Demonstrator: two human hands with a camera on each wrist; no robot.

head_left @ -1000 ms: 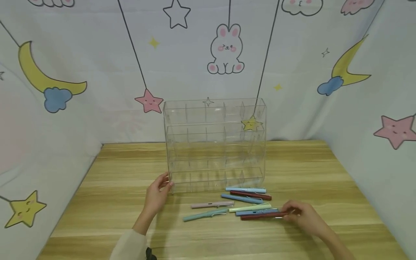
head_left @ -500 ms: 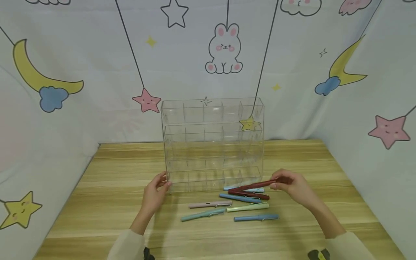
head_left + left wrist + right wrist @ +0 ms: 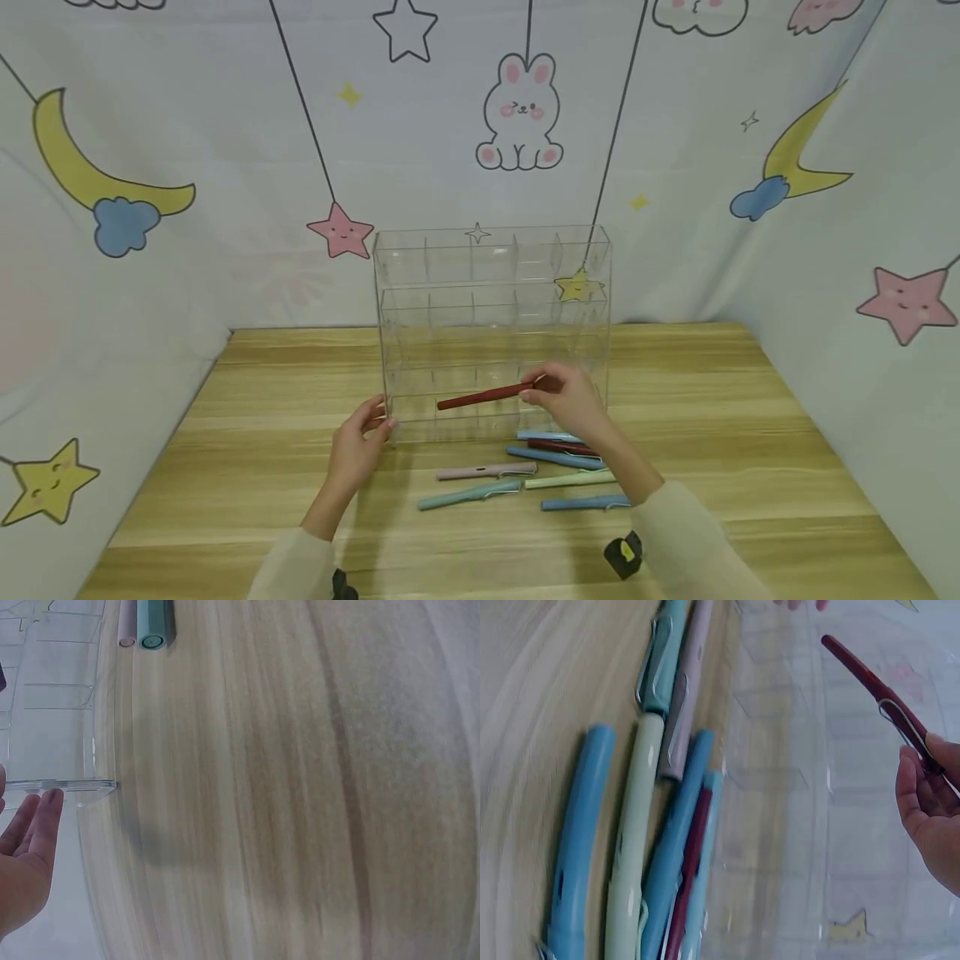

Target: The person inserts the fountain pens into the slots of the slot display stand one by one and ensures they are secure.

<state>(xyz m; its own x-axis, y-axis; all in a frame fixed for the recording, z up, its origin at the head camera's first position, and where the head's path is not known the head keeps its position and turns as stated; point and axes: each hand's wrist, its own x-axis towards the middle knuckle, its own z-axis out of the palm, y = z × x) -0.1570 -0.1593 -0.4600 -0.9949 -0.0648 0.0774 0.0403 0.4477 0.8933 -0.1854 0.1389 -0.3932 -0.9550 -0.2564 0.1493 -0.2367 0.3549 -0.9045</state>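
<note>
My right hand (image 3: 566,400) pinches a dark red pen (image 3: 480,397) near its clip end, in front of the lower part of a clear compartment organizer (image 3: 450,432). In the right wrist view, the same pen (image 3: 859,667) shows its metal clip, with the thumb and fingers of the right hand (image 3: 937,817) around its end. My left hand (image 3: 362,442) holds the organizer's lower left edge, thumb towards the front. The left wrist view has the fingers of the left hand (image 3: 30,855) against the clear side panel (image 3: 82,784).
Several pens lie before the organizer: pink (image 3: 480,472), teal (image 3: 465,497), pale green (image 3: 566,480), blue (image 3: 581,503), and a cluster with another blue pen (image 3: 547,456), dark red (image 3: 562,447) and light blue (image 3: 543,436). A printed curtain (image 3: 435,158) hangs behind the wooden table (image 3: 262,400).
My right hand has picked up a dark red pen from the table's right side and carried it up and left to the organizer's front. The left hand stays at the organizer's edge.
</note>
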